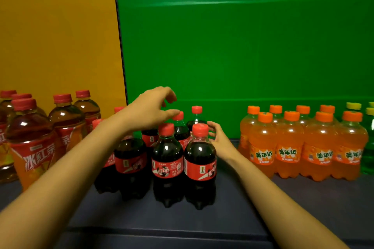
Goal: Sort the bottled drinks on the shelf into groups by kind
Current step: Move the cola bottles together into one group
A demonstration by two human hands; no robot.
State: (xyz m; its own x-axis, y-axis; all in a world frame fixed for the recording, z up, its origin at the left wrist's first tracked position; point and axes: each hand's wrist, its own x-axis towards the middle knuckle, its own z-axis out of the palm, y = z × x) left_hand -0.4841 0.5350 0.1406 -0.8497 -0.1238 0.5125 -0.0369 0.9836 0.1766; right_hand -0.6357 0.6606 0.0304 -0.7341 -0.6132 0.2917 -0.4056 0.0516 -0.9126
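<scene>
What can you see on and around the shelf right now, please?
iced tea bottles: at least five, amber with red caps, far left
cola bottles: about eight, dark with red caps, centre; some hidden by the left arm
orange soda bottles: eight, orange with orange caps, right
green drink bottles: at least three, green with yellow caps, cut off at the right edge
shelf: one, dark blue-grey, under all the bottles
yellow panel: one, behind the iced tea
green panel: one, behind the rest
left hand: above the cola caps, fingers loosely curled, thumb at a rear cap
right hand: open, beside the front right cola bottle
</scene>
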